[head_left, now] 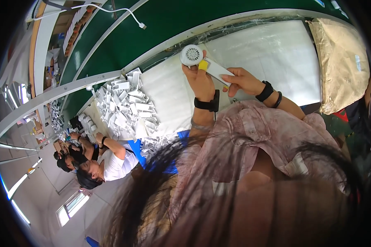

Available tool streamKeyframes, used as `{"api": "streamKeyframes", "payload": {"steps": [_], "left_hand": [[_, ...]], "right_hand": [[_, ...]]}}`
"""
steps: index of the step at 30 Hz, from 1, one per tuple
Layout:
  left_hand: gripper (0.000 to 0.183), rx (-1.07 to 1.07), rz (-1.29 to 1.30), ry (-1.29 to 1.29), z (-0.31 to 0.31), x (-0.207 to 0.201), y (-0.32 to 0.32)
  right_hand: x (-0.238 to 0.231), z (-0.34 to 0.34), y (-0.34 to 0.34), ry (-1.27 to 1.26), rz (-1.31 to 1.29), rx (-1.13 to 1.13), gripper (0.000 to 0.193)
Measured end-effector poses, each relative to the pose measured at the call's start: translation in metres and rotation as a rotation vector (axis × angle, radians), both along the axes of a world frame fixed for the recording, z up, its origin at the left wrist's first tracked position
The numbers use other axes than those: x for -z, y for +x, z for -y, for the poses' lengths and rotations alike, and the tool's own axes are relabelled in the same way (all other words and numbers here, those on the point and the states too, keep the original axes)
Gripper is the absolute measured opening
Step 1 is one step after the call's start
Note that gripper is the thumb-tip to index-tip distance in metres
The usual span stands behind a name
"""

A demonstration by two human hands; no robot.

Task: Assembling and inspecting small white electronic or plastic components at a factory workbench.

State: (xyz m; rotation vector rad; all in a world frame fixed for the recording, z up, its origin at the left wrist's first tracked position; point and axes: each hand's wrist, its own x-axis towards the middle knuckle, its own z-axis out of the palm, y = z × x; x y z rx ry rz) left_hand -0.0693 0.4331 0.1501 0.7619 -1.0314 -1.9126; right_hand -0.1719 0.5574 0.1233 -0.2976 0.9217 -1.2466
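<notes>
A white handheld fan point(213, 69) with a round slotted head is held above the white-covered table, its head tilted to the far left and its handle slanting to the near right. My left hand point(200, 84) is closed around the neck just below the head. A yellow patch shows at that thumb; whether it is a finger cover or part of the fan I cannot tell. My right hand point(245, 81) grips the handle's lower end between thumb and fingers, with a little yellow by the fingertips. Dark bands circle both wrists.
A large heap of white plastic parts point(130, 109) lies on the table to my left. At the right edge stands a brown paper sack point(342, 66). A white cable point(127, 13) hangs over the green surface point(169, 22) beyond. Co-workers point(119, 158) sit farther left.
</notes>
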Motion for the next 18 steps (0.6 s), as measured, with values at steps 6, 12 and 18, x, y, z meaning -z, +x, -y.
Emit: {"api": "streamKeyframes", "payload": {"steps": [6,12,18], "left_hand": [[0.050,0.085,-0.041,0.132,0.002,-0.001,-0.003],[0.045,0.152,-0.035,0.326,0.006,0.012,-0.003],[0.046,0.192,-0.041,0.294,0.003,0.008,-0.013]], "right_hand": [[-0.003,0.003,0.006,-0.004,-0.043,0.053,0.042],[-0.001,0.000,-0.001,-0.056,0.139,0.064,0.045],[-0.001,-0.003,-0.006,-0.081,0.240,0.088,0.050]]}}
